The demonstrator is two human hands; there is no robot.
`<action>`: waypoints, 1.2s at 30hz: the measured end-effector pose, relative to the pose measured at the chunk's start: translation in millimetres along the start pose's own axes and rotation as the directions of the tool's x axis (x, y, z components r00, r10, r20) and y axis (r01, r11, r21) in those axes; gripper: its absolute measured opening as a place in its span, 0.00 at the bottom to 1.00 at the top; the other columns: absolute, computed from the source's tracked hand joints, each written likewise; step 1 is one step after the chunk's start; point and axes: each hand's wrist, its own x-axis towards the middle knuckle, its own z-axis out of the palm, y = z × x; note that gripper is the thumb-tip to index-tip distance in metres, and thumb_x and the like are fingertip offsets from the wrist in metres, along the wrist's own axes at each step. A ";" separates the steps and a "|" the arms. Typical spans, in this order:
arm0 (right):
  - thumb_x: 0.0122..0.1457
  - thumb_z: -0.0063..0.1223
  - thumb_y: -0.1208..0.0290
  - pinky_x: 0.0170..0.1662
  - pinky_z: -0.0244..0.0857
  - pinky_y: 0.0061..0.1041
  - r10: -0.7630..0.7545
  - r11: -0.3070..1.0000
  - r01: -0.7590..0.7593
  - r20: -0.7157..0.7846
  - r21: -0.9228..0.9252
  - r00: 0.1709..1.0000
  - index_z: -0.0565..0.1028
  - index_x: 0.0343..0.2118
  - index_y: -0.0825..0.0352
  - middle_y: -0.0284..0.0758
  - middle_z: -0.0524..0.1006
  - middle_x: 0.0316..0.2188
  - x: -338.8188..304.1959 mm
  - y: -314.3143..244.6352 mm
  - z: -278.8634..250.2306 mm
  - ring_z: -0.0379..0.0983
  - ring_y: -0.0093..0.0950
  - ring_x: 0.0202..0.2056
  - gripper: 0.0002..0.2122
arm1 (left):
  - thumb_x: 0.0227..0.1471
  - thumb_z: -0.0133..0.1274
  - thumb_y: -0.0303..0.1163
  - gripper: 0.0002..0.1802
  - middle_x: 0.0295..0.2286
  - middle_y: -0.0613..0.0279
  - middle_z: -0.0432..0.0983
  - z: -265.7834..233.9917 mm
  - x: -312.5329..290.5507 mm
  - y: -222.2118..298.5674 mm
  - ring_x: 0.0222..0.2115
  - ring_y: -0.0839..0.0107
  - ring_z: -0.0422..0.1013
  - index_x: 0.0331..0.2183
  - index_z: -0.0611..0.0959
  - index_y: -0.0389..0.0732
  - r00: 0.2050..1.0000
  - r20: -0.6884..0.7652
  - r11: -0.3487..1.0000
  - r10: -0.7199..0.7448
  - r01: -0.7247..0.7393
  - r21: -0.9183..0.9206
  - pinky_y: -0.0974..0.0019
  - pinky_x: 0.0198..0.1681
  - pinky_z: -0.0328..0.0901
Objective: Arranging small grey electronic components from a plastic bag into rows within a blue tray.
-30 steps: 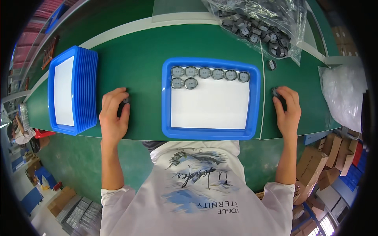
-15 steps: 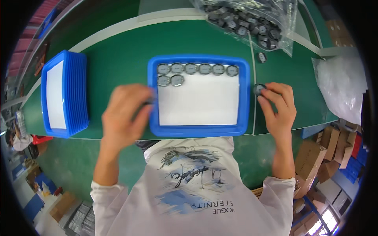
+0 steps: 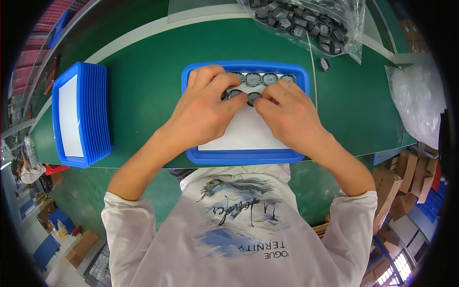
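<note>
The blue tray (image 3: 245,157), lined with a white sheet, lies in front of me with small round dark-grey plastic parts in rows at its far side. My left hand (image 3: 205,107) reaches over the tray's left part, thumb and fingers closed round one grey part (image 3: 235,93) in the second row. Beside it, my right hand (image 3: 289,115) pinches another grey part (image 3: 254,99) low over the sheet, in line with that row. In the far row, a part (image 3: 253,79) shows between the hands; my left hand hides those at the left end.
At the left stands a stack of blue trays (image 3: 93,115). A clear plastic bag (image 3: 306,26) full of grey parts lies at the back right, with one loose part (image 3: 324,64) near it. A bag of whitish plastic (image 3: 416,103) sits at the right edge.
Both hands have moved inward over the tray from its left and right sides, each bringing a grey part to the second row.
</note>
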 end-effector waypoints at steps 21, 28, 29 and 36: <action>0.60 0.60 0.73 0.40 0.71 0.27 0.478 0.860 -0.494 -0.138 -0.131 0.868 0.80 0.47 0.64 0.35 0.78 0.44 -27.6 95.6 -53.6 0.77 0.32 0.40 0.12 | 0.36 0.71 0.27 0.32 0.46 0.60 0.72 -27.3 -7.2 -24.7 0.48 0.54 0.64 0.48 0.83 0.47 0.996 0.028 0.996 -0.083 0.082 0.037 0.53 0.51 0.62; 0.57 0.60 0.79 0.47 0.71 0.30 0.419 0.902 -0.426 -0.095 -0.065 0.903 0.79 0.44 0.69 0.39 0.78 0.46 -42.7 73.0 -60.7 0.77 0.37 0.44 0.11 | 0.37 0.71 0.28 0.28 0.46 0.61 0.72 -33.5 -6.4 -21.6 0.48 0.54 0.64 0.45 0.84 0.45 0.995 0.007 0.995 -0.099 0.098 0.028 0.53 0.51 0.62; 0.56 0.61 0.80 0.49 0.70 0.31 0.398 0.915 -0.400 -0.054 -0.056 0.916 0.78 0.43 0.69 0.40 0.78 0.46 -47.7 67.8 -62.6 0.77 0.38 0.45 0.11 | 0.37 0.71 0.28 0.27 0.46 0.62 0.72 -34.8 -5.1 -21.6 0.48 0.54 0.64 0.44 0.85 0.45 0.995 -0.005 0.995 -0.101 0.102 0.025 0.53 0.51 0.63; 0.52 0.63 0.82 0.50 0.70 0.32 0.368 0.928 -0.370 -0.058 -0.034 0.928 0.79 0.37 0.70 0.39 0.77 0.49 -72.3 54.4 -59.0 0.75 0.39 0.47 0.09 | 0.44 0.66 0.26 0.17 0.38 0.59 0.77 -20.4 44.2 -24.8 0.40 0.55 0.71 0.41 0.84 0.41 0.996 -0.073 0.993 -0.046 0.038 -0.114 0.56 0.45 0.68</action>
